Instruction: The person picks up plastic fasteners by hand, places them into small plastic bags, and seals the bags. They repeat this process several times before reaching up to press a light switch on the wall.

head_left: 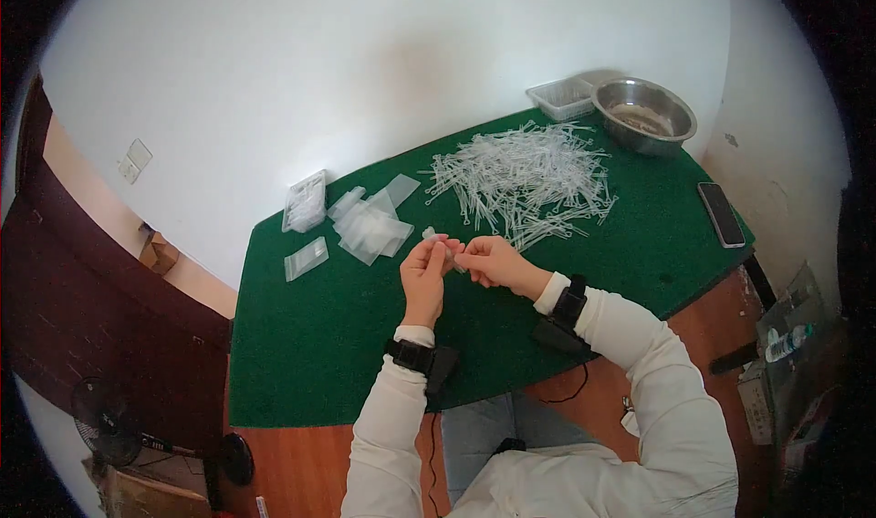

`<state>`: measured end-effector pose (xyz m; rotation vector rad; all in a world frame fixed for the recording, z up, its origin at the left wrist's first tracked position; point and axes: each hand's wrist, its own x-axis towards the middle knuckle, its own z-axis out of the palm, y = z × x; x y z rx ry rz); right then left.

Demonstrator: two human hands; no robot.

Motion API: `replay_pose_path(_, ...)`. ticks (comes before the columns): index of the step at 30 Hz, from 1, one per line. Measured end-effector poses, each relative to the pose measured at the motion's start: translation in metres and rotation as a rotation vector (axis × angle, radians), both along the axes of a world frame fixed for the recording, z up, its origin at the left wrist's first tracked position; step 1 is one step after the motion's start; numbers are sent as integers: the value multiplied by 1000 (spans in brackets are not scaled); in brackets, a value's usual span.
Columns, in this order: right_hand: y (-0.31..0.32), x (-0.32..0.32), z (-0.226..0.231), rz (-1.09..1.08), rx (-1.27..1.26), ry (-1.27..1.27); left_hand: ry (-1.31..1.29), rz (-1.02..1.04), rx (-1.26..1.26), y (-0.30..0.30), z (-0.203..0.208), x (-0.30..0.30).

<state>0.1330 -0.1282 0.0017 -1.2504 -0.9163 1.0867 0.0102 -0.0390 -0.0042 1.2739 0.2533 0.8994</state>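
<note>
My left hand (424, 276) is closed, its fingertips pinching a small whitish, see-through plastic piece (429, 232) whose end sticks out above the fingers. My right hand (493, 262) meets it from the right, thumb and fingers pressed together at the same piece. The fingers hide most of it, so its exact kind is unclear. Beyond my hands spreads a big heap of thin clear plastic sticks with small looped ends (525, 176). To the left of the heap lie several flat clear zip bags (370, 228), and one filled-looking bag (306, 259) sits apart from them.
On the green-covered table (319, 363), a clear tray with white contents (305, 201) stands at the back left. A second clear tray (561, 98) and a steel bowl (643, 116) are at the back right. A phone (721, 215) lies near the right edge. A fan (108, 419) stands lower left.
</note>
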Motion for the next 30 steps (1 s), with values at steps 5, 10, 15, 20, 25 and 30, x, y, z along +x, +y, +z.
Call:
replay_pose_path(5,5,8,-4,-160,334,-157,95,-10,-22,-3,3,-1)
replay_pose_path(10,5,6,-6,-182,405,-59,259,-144,74,-5,4,0)
replay_pose_path(15,-1,5,1,-80,305,-19,327,-233,171,-4,3,-3)
replay_pose_path(20,-3,8,2,-120,266,-173,350,-284,176,-4,4,-3)
replay_pose_path(25,4,25,-6,-138,283,-376,335,-251,54,2,-3,-3)
replay_pose_path(30,-6,86,-4,-455,141,-901,168,-10,-120,19,-12,-5)
